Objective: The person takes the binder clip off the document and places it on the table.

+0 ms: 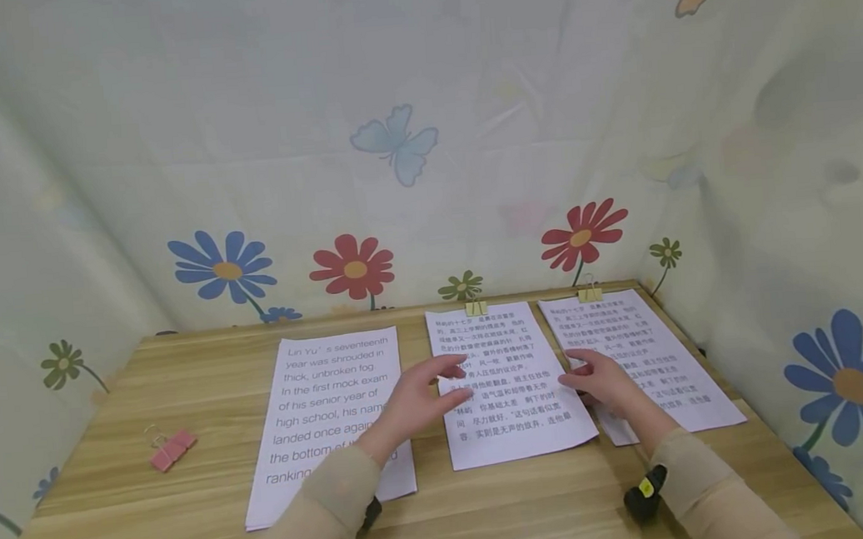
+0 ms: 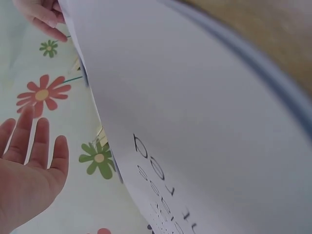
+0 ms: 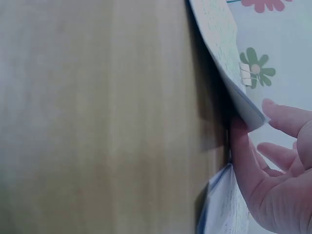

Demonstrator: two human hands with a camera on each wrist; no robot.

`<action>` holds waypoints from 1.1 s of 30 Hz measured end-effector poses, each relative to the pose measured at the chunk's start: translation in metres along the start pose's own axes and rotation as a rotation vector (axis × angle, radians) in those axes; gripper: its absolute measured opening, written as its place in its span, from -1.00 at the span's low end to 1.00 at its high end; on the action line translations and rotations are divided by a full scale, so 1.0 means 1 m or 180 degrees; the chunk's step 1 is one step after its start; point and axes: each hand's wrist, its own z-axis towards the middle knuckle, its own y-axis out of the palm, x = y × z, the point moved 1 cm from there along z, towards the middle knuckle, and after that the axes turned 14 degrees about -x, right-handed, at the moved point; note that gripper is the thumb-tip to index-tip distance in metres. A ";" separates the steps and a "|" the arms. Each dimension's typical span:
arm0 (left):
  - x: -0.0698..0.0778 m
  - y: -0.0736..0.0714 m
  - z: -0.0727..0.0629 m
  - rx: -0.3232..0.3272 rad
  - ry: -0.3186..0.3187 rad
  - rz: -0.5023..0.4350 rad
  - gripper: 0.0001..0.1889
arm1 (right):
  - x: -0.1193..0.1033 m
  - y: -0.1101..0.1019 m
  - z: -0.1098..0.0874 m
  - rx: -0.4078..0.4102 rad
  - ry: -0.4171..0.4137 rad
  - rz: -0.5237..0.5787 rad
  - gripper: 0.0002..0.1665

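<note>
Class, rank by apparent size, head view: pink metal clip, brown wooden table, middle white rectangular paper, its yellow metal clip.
1. Brown wooden table
2. Middle white rectangular paper
3. Pink metal clip
4. Yellow metal clip

3 paper stacks, 2 yellow binder clips, 1 pink clip, 1 wooden table

A pale flower-printed backdrop (a blue butterfly near its middle) behind a wood-grain table.
</note>
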 end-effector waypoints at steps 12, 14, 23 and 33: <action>-0.002 0.006 0.014 -0.0066 -0.0106 -0.0195 -0.46 | -0.001 -0.002 0.009 -0.0073 0.0145 0.0134 -0.26; -0.002 0.007 0.017 -0.0065 -0.0142 -0.0182 -0.47 | -0.001 -0.002 0.010 -0.0046 0.0155 0.0084 -0.27; 0.001 0.008 0.025 0.0017 -0.0271 -0.0284 -0.45 | -0.003 0.001 0.012 0.0050 0.0193 -0.0011 -0.36; 0.003 0.006 0.040 0.0245 -0.0409 -0.0406 -0.46 | -0.002 0.006 0.005 0.0108 0.0036 0.0308 -0.46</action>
